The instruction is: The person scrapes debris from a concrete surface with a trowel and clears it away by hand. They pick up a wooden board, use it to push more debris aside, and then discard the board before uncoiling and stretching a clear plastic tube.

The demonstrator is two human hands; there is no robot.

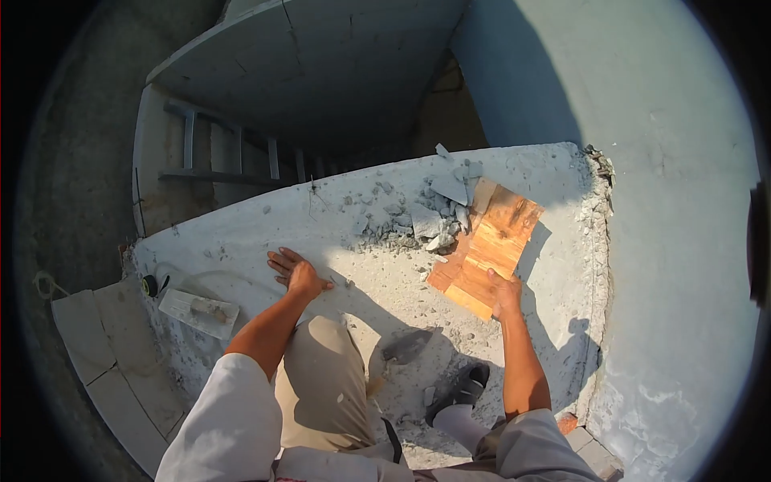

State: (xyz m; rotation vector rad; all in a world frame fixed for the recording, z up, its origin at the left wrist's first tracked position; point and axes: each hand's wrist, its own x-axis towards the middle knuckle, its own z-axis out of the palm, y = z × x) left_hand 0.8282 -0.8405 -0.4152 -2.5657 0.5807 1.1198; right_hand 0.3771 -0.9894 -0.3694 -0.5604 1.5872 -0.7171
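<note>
"At two o'clock from the bent knee (321, 341), what was there?"

"A wooden board (504, 233). It lay on a slant, and its long way ran from seven o'clock up to one o'clock."

"Who had it?"

"The right hand (507, 299). It was the near one, and it pinched the long side low down, with most of the board up toward eleven o'clock from it. The thumb was on top. I could not tell where all the other fingertips went."

"And the left hand (303, 279)?"

"Its fingers were spread apart on the white ledge (373, 277), holding nothing. The board was near three o'clock from it, well apart."

"Where were the broken bits (426, 221)?"

"Right by the board, on its ten o'clock side."
</note>
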